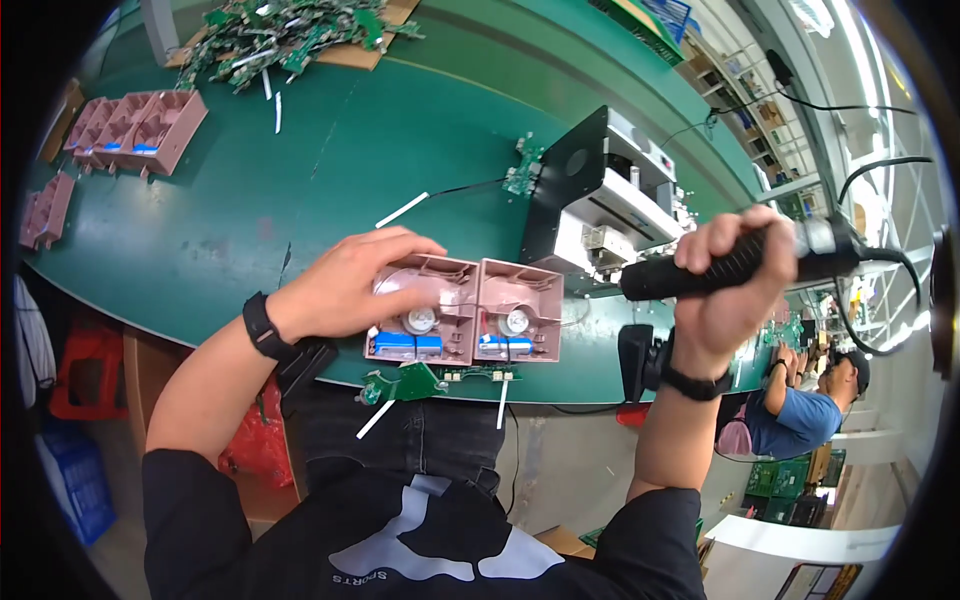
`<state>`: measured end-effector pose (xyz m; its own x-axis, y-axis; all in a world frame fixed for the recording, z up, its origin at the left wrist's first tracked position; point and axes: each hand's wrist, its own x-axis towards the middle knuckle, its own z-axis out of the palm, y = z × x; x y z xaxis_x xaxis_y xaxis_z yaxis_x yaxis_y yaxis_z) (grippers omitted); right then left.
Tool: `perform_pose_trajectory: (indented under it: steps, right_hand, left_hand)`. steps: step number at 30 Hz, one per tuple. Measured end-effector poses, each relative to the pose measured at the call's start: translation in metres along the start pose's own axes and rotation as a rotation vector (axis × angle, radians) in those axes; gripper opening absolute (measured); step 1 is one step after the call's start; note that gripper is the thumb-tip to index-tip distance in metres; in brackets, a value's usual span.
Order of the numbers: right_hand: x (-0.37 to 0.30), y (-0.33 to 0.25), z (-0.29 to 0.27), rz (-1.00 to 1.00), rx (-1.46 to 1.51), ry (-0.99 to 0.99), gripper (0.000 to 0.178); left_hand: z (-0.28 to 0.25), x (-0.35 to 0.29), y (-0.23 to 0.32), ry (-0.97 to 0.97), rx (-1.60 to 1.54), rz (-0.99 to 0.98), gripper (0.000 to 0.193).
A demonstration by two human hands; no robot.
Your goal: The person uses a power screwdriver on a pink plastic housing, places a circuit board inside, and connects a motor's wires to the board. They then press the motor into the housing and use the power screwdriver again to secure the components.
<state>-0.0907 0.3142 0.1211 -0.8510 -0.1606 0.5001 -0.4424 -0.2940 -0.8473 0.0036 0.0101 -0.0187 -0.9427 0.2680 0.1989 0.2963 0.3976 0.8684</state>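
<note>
Two pink plastic housings stand side by side near the table's front edge, the left housing (460, 290) and the right housing (545, 290). Each contains a blue cylindrical battery (408, 345), wires and a round metallic part (514, 321). My left hand (350, 280) grips the left housing, with the thumb reaching inside and the fingers along its far side. Wrapped around a black, ribbed electric screwdriver (655, 279), my right hand (735, 270) is raised to the right of the housings. No bit is distinguishable. Green circuit boards (415, 383) with white strips lie against the housings' near side.
A black and silver machine (565, 205) stands beyond the screwdriver, with a small circuit board (523, 170) beside it. More pink housings (150, 130) sit at far left. Circuit boards pile up (290, 35) at the back. A co-worker (800, 415) sits at right.
</note>
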Motion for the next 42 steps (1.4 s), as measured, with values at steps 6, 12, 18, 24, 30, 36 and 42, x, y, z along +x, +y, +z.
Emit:
perform_pose_trajectory:
  steps: [6, 12, 18, 24, 30, 36, 42]
  right_hand:
    - [-0.044, -0.018, 0.079, 0.053, 0.216, -0.198, 0.047]
    - [-0.061, 0.016, 0.126, 0.139, 0.026, -0.364, 0.058]
    - [-0.064, 0.029, 0.138, 0.202, -0.040, -0.425, 0.058]
    - [-0.065, 0.033, 0.140, 0.233, -0.010, -0.417, 0.056]
    - [-0.065, 0.041, 0.141, 0.236, -0.014, -0.433, 0.055]
    - [-0.068, 0.049, 0.142, 0.192, 0.113, -0.419, 0.044]
    - [-0.057, 0.048, 0.127, 0.120, 0.035, -0.256, 0.033]
  left_hand:
    - [0.006, 0.002, -0.010, 0.031, 0.037, 0.020, 0.031]
    - [0.010, 0.001, -0.016, 0.078, 0.032, 0.109, 0.031]
    - [0.010, 0.000, -0.018, 0.073, 0.031, 0.127, 0.029]
    - [0.013, -0.002, -0.017, 0.099, 0.040, 0.084, 0.028]
    - [0.014, -0.001, -0.020, 0.129, 0.042, 0.091, 0.027]
    - [0.009, -0.001, -0.014, 0.121, 0.006, 0.123, 0.027]
    - [0.011, 0.002, -0.013, 0.078, 0.001, 0.058, 0.027]
